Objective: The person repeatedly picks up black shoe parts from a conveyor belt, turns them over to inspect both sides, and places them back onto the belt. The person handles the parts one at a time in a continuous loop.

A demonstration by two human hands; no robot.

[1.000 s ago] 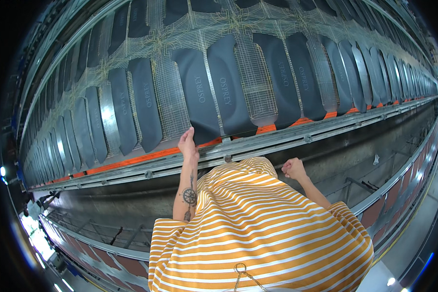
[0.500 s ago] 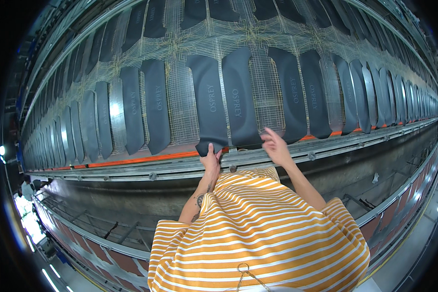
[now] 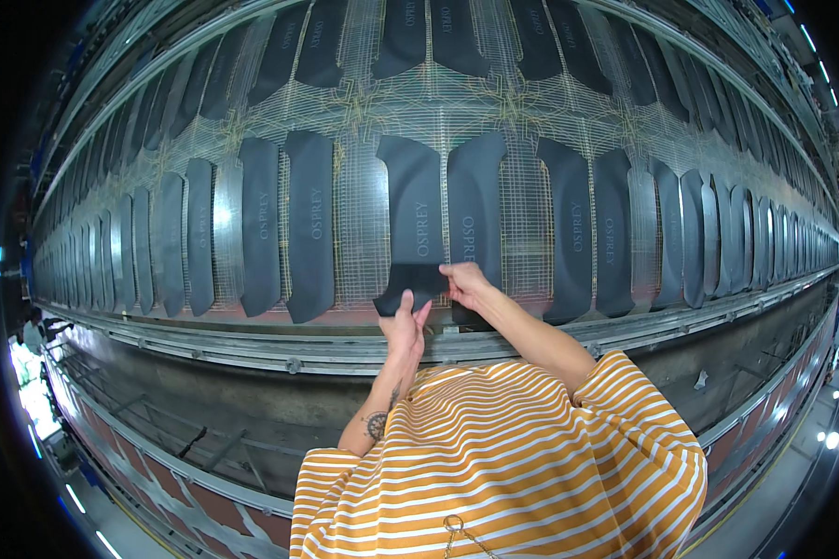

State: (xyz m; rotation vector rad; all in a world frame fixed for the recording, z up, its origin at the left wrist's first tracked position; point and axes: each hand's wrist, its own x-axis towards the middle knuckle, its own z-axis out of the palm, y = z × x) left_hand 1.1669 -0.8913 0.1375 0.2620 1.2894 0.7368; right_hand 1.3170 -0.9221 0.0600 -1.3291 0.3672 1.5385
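Observation:
A dark grey fabric panel [image 3: 415,200] with pale lettering lies on the long table in front of me. Its near end is folded back over itself, so a black underside [image 3: 415,279] faces up. My left hand [image 3: 404,328] is closed on the near edge of that panel, thumb on top. At the fold's right corner, my right hand [image 3: 465,284] pinches the panel between thumb and fingers. A matching panel [image 3: 476,186] lies flat just to the right, its near part covered by my right hand and forearm.
Many similar dark panels [image 3: 309,224] lie in rows along the table, over a surface marked with fine grid lines [image 3: 359,214]. A metal rail [image 3: 252,359] runs along the near edge. Behind me stands another long bench [image 3: 168,466].
My right hand has moved left from beside the right panel to the left panel's corner. The left panel's near end has been turned up. The view has shifted slightly.

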